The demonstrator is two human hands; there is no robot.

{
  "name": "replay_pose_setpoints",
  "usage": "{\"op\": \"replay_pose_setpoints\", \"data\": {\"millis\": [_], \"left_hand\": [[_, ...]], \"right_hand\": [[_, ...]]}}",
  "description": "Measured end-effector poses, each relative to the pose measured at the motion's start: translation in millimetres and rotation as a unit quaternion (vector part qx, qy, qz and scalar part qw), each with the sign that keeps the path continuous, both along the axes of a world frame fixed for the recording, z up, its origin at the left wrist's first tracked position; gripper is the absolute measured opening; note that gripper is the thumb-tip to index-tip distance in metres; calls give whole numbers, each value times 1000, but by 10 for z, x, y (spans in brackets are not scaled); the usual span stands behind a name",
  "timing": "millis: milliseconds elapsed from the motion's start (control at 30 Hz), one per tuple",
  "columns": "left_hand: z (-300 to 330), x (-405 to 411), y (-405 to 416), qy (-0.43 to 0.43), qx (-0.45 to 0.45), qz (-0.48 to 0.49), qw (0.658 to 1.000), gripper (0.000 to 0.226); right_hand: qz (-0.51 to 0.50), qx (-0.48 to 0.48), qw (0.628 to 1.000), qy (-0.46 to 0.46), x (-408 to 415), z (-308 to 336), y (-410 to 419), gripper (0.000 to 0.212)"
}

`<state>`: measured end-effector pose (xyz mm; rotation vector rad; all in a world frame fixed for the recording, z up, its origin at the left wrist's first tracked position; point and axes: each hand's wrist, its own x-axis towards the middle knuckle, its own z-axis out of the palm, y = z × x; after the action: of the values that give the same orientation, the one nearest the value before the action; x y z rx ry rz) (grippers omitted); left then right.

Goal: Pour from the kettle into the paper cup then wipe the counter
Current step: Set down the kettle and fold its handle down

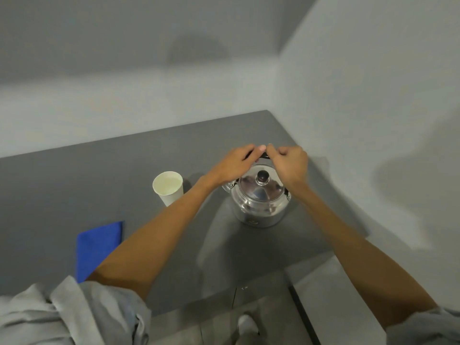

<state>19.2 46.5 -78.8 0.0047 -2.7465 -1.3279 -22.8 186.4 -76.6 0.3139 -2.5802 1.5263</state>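
Steel kettle (260,197) upright on grey counter (74,180), far right, near the wall. Left hand (232,164) and right hand (291,163) above it, fingers curled round the dark handle (262,155), grip apparently closed. Paper cup (168,187) just left. Blue cloth (98,247) near front edge.

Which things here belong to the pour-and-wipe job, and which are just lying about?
Job: kettle, paper cup, blue cloth, counter, both hands (left, right) at the kettle's handle.
Lying about: nothing loose; only walls, floor.
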Motion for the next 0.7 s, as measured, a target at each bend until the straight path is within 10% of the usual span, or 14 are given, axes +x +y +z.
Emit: {"op": "replay_pose_setpoints", "data": {"millis": [433,700], "left_hand": [[-35,3,-33,18,23,22,999,60],[-4,3,-53,13,7,20,1000,53]], "right_hand": [[14,-1,999,44,-49,-88,-96,58],[14,177,978,108,-65,-17,-47,57]]}}
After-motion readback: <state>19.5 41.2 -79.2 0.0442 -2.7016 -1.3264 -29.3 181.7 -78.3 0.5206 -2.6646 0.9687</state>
